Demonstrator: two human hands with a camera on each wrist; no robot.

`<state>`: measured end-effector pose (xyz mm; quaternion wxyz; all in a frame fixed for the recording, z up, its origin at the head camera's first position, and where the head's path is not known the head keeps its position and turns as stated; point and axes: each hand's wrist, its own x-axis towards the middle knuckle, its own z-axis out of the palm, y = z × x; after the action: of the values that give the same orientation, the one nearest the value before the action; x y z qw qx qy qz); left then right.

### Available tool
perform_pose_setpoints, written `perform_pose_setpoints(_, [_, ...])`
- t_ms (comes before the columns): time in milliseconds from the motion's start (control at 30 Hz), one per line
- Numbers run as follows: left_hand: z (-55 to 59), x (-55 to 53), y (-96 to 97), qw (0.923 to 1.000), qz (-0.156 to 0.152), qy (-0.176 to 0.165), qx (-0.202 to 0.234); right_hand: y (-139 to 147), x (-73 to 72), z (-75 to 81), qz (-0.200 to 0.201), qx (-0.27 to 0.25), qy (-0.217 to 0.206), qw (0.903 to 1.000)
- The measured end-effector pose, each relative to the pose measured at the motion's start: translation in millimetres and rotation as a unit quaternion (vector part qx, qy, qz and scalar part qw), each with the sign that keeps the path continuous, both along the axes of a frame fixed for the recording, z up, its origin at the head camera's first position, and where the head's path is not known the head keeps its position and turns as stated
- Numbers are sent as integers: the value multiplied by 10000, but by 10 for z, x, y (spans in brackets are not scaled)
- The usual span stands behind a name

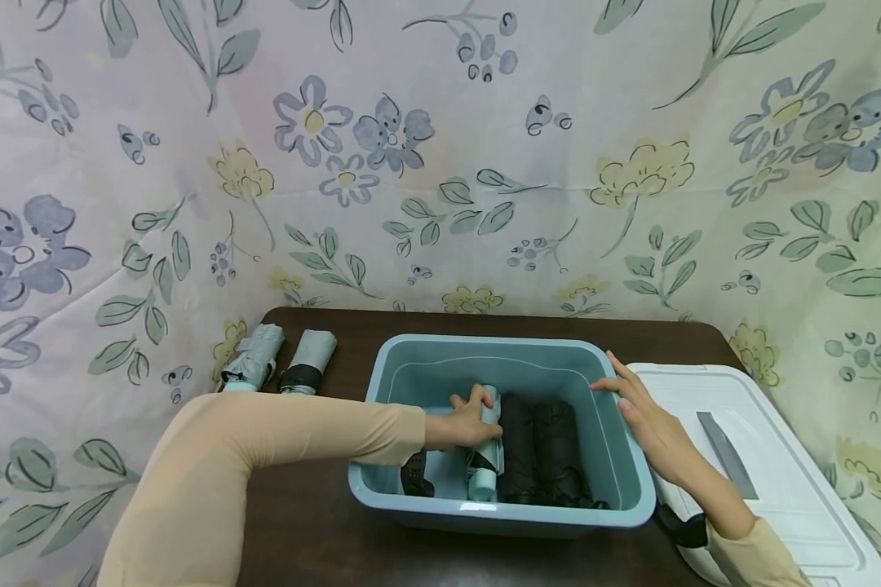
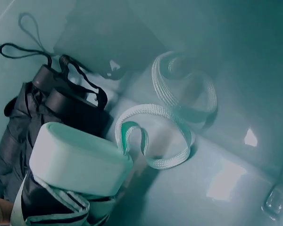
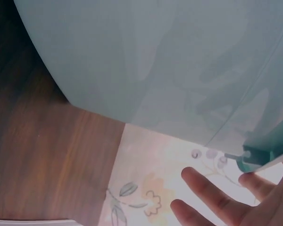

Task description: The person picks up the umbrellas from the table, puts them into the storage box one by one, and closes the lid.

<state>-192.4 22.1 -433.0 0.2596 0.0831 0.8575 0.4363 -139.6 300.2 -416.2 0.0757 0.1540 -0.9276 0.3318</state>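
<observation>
Inside the blue plastic bin (image 1: 484, 346), my left hand (image 1: 458, 425) grips a folded pale mint umbrella (image 1: 482, 484) from above. Its mint handle (image 2: 80, 160) and white wrist strap (image 2: 153, 110) show in the left wrist view, down by the bin floor. Two folded black umbrellas (image 1: 536, 448) lie side by side just right of it, their black handles (image 2: 78, 106) bearing thin loops. My right hand (image 1: 657, 428) rests at the bin's right rim with its fingers extended; in the right wrist view the fingers (image 3: 217, 195) are spread beside the bin's outer wall.
Two more folded pale umbrellas (image 1: 312, 359) lie on the dark wooden table (image 1: 316, 522) to the bin's left. A white lid (image 1: 793, 456) with a grey strip lies at the right. Behind the table hangs a floral cloth (image 1: 440, 163).
</observation>
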Motion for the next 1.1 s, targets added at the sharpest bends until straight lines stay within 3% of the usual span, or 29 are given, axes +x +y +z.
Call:
perform_pose_setpoints(267, [-53,-87,26,9999,-60,83,-85,-1,-10,-8,-20,-76,10,10000])
perform_pose_setpoints(367, [-20,-109,13,9997,-129,-128,-181,-4,-6,-9,10,-92,-12,10000])
perform_pose_setpoints(500, [97,-153,-10,9969,-325,-674,-260,-1,-1,-6,28,-75,-15,10000])
perform_pose_setpoints(733, [282,-246,-77,9834,-975,-1494,-323,12,-13,-5,61,-71,-18,10000])
perform_pose_setpoints(900, [391,-298,-110,9726,-1451,-1753,-485,26,-21,-17,113,-183,-20,9998])
perform_pose_setpoints(1100, [498,-366,-233,9571,-2127,-1820,-745,19,-14,-13,210,-278,-25,9994])
